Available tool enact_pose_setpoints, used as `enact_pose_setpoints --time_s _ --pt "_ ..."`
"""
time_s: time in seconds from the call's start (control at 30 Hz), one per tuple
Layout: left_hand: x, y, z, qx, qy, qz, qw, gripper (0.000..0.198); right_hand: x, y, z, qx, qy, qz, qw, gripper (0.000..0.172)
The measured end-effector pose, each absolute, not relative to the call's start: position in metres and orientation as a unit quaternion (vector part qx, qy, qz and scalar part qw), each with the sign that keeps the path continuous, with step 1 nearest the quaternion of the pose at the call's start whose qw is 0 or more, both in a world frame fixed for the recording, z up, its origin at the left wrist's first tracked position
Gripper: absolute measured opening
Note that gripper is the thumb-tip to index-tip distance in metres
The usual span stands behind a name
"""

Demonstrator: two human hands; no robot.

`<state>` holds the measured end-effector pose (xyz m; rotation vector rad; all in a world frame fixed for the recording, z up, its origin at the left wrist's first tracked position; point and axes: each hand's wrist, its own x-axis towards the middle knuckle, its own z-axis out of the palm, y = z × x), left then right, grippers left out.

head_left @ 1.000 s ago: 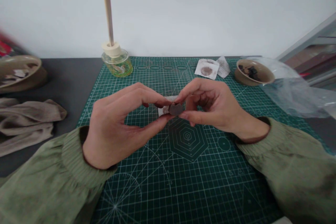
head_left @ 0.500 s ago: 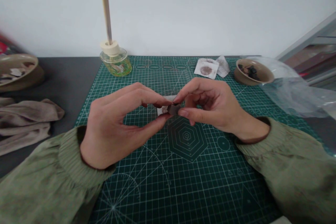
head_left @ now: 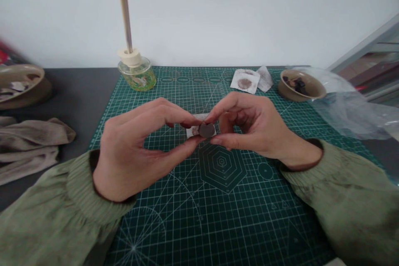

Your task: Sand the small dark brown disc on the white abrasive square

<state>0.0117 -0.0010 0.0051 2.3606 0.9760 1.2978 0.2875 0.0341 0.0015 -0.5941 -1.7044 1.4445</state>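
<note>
Over the middle of a green cutting mat (head_left: 218,216), both hands pinch one small dark brown piece (head_left: 206,130), rounded like a flat disc. My left hand (head_left: 140,145) grips its left side between thumb and fingers. My right hand (head_left: 249,126) grips its right side with thumb and forefinger, the other fingers curled. A small white paper scrap (head_left: 195,124) lies on the mat just behind the piece, mostly hidden by my fingers.
A glass bottle with a tall stick (head_left: 135,72) stands at the mat's back left. Stained white papers (head_left: 249,80) and a tan bowl with dark bits (head_left: 299,84) lie back right, beside clear plastic (head_left: 349,112). A beige cloth (head_left: 31,145) and another bowl (head_left: 21,85) sit left.
The dark piece has turned between my fingertips: half a second ago it showed edge-on, now its round flat face shows. Both hands stay in place.
</note>
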Motion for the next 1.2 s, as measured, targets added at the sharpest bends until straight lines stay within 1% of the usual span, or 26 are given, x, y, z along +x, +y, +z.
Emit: enact_pose_setpoints --time_s 0.23,0.4,0.67,0.8,0.97,1.2 --pt "0.0115 -0.0035 0.006 0.812 0.347 0.446 0.144 0.012 0.2881 0.0332 0.0019 -0.237 -0.671 0.575 0.403 0.034" --pt "0.0101 0.0 0.0051 0.818 0.329 0.452 0.136 0.016 0.2878 0.0326 0.0019 -0.22 -0.668 0.579 0.413 0.031" --pt "0.011 -0.0045 0.0066 0.82 0.342 0.438 0.135 0.016 0.2881 0.033 0.0016 -0.213 -0.661 0.588 0.414 0.033" --pt "0.0094 -0.0002 0.0043 0.831 0.317 0.443 0.118 0.016 0.288 0.0336 0.001 -0.213 -0.659 0.59 0.415 0.033" --pt "0.0095 -0.0001 0.0037 0.83 0.308 0.45 0.118 0.016 0.2882 0.0363 -0.0042 -0.177 -0.666 0.586 0.426 0.039" --pt "0.0093 -0.0012 0.0039 0.832 0.301 0.451 0.115 0.018 0.2903 0.0366 -0.0059 -0.166 -0.674 0.581 0.425 0.041"
